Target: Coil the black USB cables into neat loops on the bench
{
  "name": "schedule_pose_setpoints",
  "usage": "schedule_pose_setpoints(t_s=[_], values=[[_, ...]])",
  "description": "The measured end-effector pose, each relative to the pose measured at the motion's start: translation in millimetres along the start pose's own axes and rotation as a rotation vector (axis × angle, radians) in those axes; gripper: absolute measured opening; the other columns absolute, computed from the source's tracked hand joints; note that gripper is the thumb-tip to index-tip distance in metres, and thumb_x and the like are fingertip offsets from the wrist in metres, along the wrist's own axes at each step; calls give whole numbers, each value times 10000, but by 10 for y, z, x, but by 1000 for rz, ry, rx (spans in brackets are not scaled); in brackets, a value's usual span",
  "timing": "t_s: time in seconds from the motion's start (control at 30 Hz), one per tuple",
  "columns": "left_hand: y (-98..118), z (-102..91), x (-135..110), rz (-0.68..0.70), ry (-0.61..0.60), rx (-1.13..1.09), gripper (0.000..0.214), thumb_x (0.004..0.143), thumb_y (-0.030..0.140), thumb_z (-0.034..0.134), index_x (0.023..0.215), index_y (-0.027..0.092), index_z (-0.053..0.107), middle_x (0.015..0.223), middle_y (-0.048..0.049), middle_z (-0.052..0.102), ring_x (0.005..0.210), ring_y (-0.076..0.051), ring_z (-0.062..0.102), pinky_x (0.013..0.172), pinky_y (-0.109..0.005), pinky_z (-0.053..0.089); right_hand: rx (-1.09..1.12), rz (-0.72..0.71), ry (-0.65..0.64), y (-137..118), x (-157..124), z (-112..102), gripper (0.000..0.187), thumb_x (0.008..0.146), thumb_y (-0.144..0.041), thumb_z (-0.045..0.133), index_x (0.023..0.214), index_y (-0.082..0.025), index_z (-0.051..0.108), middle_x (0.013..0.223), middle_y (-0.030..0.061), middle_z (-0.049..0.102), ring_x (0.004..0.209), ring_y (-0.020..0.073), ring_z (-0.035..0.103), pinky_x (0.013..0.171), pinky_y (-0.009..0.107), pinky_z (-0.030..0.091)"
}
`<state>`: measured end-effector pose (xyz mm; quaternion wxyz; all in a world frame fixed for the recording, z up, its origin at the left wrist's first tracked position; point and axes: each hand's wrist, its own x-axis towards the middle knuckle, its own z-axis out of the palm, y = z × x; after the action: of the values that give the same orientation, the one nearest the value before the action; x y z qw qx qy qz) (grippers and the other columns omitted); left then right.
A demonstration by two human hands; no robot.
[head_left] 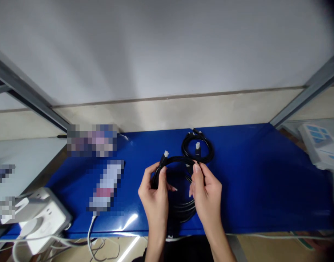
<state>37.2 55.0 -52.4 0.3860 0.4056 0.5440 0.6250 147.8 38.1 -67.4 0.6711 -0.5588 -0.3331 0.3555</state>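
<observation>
A coiled black cable (180, 159) is held up between my two hands over the blue table. My left hand (157, 194) is closed around the left side of the loop, near a plug (164, 158) with a pale cap. At the right side, my right hand (206, 191) pinches the loop beside another capped plug (197, 150), which points upward. Below the held loop, more black coils (183, 213) show between my wrists; whether they belong to the same cable I cannot tell. Behind my right hand, a second coiled black cable (210, 145) lies on the table.
On the left of the blue table (259, 182) lies a blurred-out device (108, 185) with a white cord. A white power strip (48, 218) with plugs sits at the left front corner. A white box (322, 145) stands at the right. Metal posts (305, 89) rise at both sides.
</observation>
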Motion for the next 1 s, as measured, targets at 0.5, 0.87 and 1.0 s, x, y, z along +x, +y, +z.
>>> schedule_pose_setpoints(t_s=[0.5, 0.87, 1.0], values=[[42, -88, 77, -213, -55, -267, 366, 974, 553, 754, 1025, 191, 722, 560, 79, 510, 378, -60, 368, 368, -154, 320, -11, -3, 78, 118, -115, 134, 425, 1027, -541, 682, 1270, -205, 771, 660, -50, 556, 474, 103, 485, 474, 251, 459], [-30, 216, -189, -192, 104, -303, 468, 969, 581, 761, 1231, 194, 727, 525, 135, 332, 378, -58, 240, 325, -157, 259, 201, 98, 284, 98, -92, 213, 434, 951, -572, 779, 1140, -186, 719, 756, -58, 600, 461, 50, 476, 434, 199, 400], [-49, 162, -141, -185, 127, -231, 433, 950, 533, 807, 1232, 211, 737, 521, 127, 391, 385, -55, 293, 348, -148, 284, 236, 95, 240, 81, -120, 249, 428, 980, -535, 758, 1256, -215, 699, 738, -81, 563, 460, 46, 456, 438, 186, 393]])
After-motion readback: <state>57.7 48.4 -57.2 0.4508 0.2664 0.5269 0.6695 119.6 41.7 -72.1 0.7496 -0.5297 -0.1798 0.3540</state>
